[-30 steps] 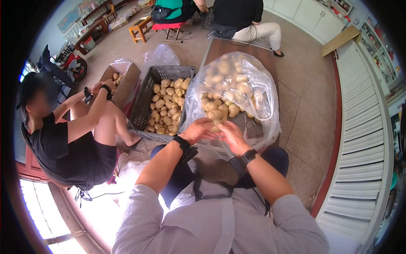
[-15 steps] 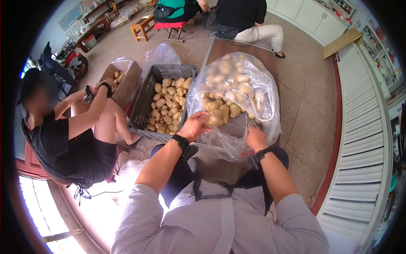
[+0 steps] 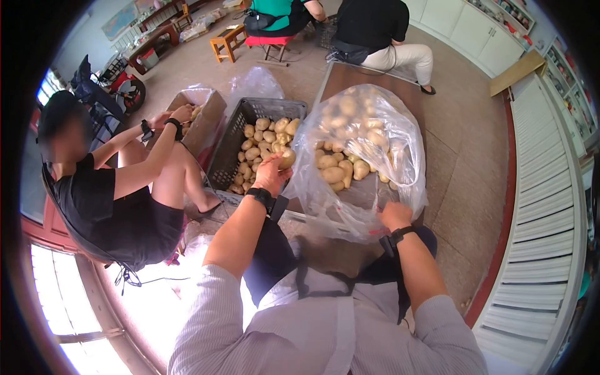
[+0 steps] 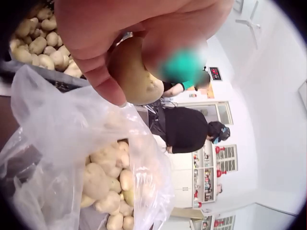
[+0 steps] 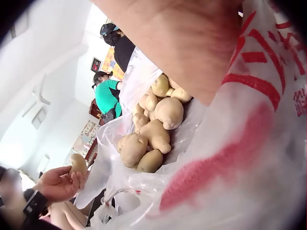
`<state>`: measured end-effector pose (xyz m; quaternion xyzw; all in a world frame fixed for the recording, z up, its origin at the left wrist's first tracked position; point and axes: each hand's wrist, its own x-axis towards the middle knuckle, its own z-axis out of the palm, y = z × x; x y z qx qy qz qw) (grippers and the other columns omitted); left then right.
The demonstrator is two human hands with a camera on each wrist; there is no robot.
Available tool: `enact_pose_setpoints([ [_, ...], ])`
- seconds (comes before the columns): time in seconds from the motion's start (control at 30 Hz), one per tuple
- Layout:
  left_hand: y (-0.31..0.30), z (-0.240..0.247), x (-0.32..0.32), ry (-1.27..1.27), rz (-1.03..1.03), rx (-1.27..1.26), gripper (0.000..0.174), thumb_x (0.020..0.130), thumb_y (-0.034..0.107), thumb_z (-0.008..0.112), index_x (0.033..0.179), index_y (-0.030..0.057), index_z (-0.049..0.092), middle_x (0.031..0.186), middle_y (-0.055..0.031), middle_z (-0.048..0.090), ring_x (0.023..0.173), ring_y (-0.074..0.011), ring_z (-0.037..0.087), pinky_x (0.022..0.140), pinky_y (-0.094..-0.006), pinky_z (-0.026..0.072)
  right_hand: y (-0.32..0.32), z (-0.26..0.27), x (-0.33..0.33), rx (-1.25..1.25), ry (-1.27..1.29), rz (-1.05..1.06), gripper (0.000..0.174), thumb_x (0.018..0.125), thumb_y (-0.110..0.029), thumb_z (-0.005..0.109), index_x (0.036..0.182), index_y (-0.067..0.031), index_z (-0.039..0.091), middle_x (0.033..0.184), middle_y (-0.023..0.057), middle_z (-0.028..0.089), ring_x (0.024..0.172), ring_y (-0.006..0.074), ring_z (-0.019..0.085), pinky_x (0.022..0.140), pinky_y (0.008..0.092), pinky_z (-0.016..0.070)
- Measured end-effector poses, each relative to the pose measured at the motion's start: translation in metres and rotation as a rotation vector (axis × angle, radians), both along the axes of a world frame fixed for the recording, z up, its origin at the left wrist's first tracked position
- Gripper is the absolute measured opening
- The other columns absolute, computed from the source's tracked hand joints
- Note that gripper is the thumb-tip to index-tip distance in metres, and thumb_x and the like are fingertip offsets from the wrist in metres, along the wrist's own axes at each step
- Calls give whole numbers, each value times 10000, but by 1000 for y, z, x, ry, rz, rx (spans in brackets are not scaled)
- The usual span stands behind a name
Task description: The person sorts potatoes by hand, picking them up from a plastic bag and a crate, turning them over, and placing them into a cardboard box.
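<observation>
Tiled floor [image 3: 465,162], held potato [image 5: 78,164], long axis seemingly near upright

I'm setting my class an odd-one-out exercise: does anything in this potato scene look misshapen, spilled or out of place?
Yes, mildly: in the plastic bag, a knobbly potato has a lump bulging from one end, whereas the held potato in the left hand looks plainly oval. I see no obvious spill.

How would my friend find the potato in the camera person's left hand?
Find the dark crate beside the clear plastic bag. By the crate's edge nearest the bag, see the left hand. Your potato is gripped there, while the other potatoes lie in crate and bag.
</observation>
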<state>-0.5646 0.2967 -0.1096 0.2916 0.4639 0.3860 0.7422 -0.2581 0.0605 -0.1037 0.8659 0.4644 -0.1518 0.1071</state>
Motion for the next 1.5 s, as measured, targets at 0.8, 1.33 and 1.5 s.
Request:
enact_pose_setpoints([
  [0.8,55,-95,-78,1500,-763,934,444,793,482,715,962,72,726,902,-183,703,893,-364,681,785,-438,536,-1,-37,2,96,118,18,236,861,-196,578,1005,-54,700,1047,203,694,1013,375,662,874,467,531],
  [1.33,7,-9,-13,166,-29,-11,218,911,131,646,1084,2,612,998,-107,642,844,-267,666,726,-361,581,11,-40,9,569,711,-255,389,840,-350,741,1079,-59,642,1023,136,693,837,324,674,747,402,521],
  [1.5,-17,11,10,82,-219,120,207,936,84,619,1118,-2,573,1037,-100,623,861,-234,662,732,-345,581,19,-20,-2,589,1713,-727,386,953,-469,620,1037,-92,619,836,50,640,677,161,563,610,314,436],
])
